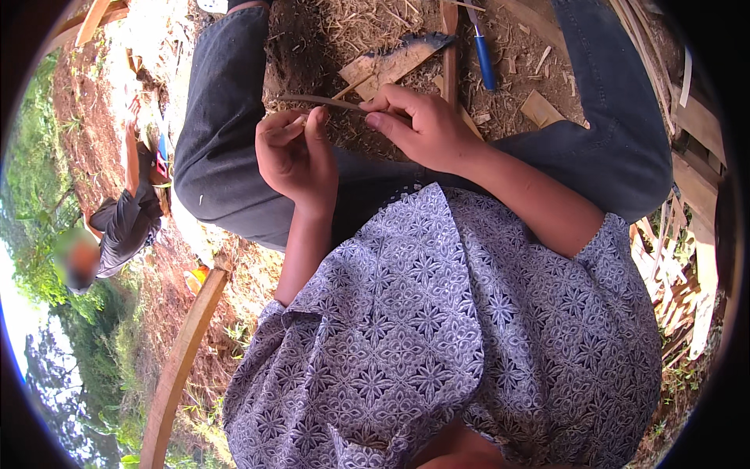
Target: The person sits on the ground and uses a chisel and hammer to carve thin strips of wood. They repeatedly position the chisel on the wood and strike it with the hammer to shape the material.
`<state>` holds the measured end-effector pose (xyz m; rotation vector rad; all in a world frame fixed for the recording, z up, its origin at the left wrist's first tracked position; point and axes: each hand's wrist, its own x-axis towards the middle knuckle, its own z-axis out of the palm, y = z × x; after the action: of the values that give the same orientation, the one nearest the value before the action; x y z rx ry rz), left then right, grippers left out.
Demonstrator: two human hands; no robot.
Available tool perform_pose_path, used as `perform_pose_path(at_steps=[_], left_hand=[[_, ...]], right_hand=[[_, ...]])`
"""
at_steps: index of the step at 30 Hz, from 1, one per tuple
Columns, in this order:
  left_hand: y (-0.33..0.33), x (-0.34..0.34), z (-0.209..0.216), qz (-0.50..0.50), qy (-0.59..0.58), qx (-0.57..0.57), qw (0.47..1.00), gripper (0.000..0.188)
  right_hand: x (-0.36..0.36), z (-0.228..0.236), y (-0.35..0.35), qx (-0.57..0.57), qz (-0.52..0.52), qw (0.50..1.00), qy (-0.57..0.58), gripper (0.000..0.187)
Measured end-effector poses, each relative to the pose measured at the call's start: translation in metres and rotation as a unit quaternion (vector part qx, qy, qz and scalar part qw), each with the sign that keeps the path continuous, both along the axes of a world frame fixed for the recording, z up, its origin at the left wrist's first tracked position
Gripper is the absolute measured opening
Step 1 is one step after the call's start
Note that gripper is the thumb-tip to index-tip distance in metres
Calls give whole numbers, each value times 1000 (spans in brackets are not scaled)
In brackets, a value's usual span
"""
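Observation:
Above my lap, a thin, slightly curved strip (319,99) runs between my hands; whether it is wood or a blade I cannot make out. My right hand (428,129) pinches its right end, thumb against the curled forefinger. Close to the strip's left part, my left hand (295,156) is closed, with the thumb raised against bent fingers. A small pale bit shows at those fingertips, too little to name. Beyond the hands, a flat piece of wood (397,69) with a blackened edge lies on the ground. To its right rests a blue-handled tool (484,62) with a narrow metal blade.
An upright brown stake (450,55) stands between my legs, among shavings and wood scraps (541,108). Long strips and boards (699,125) are piled at the right. A curved beam (186,352) rises at the lower left. Farther left, another person (129,215) sits outdoors.

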<state>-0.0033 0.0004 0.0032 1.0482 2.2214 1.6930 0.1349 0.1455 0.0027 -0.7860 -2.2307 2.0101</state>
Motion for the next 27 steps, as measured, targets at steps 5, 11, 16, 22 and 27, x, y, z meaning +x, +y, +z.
perform_pose_path(at_steps=[5,11,16,22,27], left_hand=[[5,-5,-4,1,7,16,1000,22],[3,-3,3,2,-14,10,1000,23],[2,-1,4,13,-5,-7,1000,23],[3,0,5,9,-21,-1,1000,23],[3,-2,-2,8,3,12,1000,21]], right_hand=[[5,-33,3,12,-29,998,-55,21],[17,-68,-6,41,-58,995,-72,23],[16,-55,-2,-8,-35,994,-104,25],[6,-32,-1,19,-31,995,-91,21],[2,4,3,1,15,999,-44,23]])
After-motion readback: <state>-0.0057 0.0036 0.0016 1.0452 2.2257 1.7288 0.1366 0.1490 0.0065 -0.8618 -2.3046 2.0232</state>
